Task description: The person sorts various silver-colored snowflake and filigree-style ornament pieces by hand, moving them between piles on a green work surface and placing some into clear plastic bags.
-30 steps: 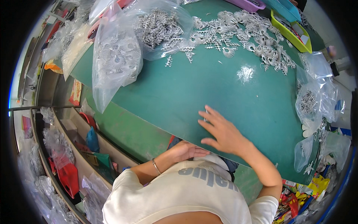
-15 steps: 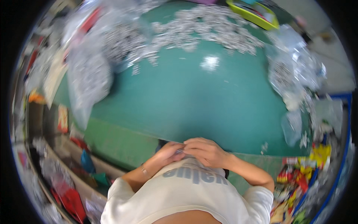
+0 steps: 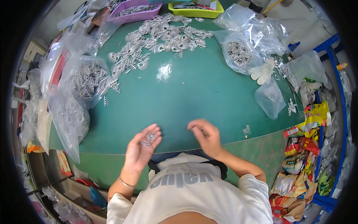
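My left hand (image 3: 141, 149) is turned palm up over the table's near edge, fingers loosely extended. A few small, clear or silvery shiny pieces (image 3: 148, 139) lie in it; their exact kind is hard to make out. To its right, my right hand (image 3: 207, 137) hovers over the green table (image 3: 179, 100), apart from the left. Its fingers are curled with thumb and forefinger close together, slightly blurred; anything between them is too small to make out. Farther back spreads a heap of silvery metal chain pieces and shell-shaped pendants (image 3: 164, 37).
Clear bags of metal parts stand at left (image 3: 89, 78) and right (image 3: 238, 54). A white glove (image 3: 263, 71) and a small bag (image 3: 270, 99) lie at right. Purple (image 3: 136, 13) and yellow-green trays (image 3: 195, 12) line the back. Colourful packets (image 3: 294, 164) fill a blue rack (image 3: 337, 89).
Both hands, earlier together against my shirt at the table edge, have come apart and moved forward over the table. The left has turned palm up with the shiny pieces showing. My view has shifted.
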